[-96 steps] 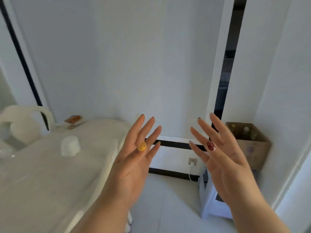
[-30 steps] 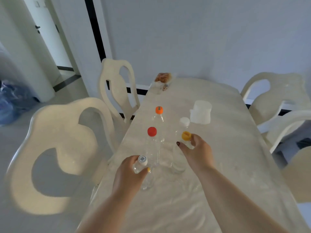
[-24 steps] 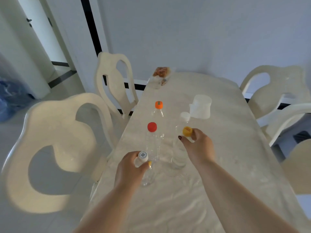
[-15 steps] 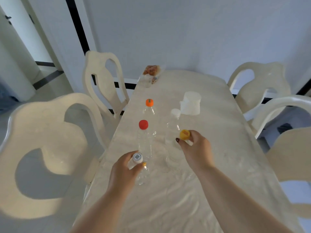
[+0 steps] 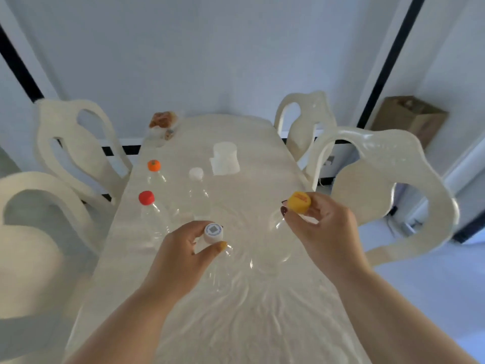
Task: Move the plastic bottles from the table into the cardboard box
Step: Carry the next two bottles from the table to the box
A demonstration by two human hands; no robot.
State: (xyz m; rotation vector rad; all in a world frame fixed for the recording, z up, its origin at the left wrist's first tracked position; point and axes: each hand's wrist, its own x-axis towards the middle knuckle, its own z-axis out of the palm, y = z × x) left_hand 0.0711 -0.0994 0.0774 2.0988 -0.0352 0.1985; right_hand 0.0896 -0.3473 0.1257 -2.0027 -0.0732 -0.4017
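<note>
My left hand [image 5: 183, 254] grips a clear bottle with a white printed cap [image 5: 213, 233] by its neck. My right hand [image 5: 322, 229] holds a clear bottle with a yellow cap [image 5: 299, 202] the same way, over the right side of the table [image 5: 257, 324]. Three more clear bottles stand on the table: a red-capped one [image 5: 151, 214], an orange-capped one [image 5: 154, 170] and a white-capped one [image 5: 197, 187]. The cardboard box [image 5: 409, 119] stands at the far right by the wall.
A white plastic jug [image 5: 225, 158] stands mid-table beyond the bottles. A snack packet [image 5: 162, 121] lies at the far left corner. Cream chairs flank the table, two on the left [image 5: 70, 143] and two on the right [image 5: 388, 185].
Both hands have carried their bottles to the right, and the yellow-capped bottle has left the group. The view has swung right, bringing the cardboard box into sight.
</note>
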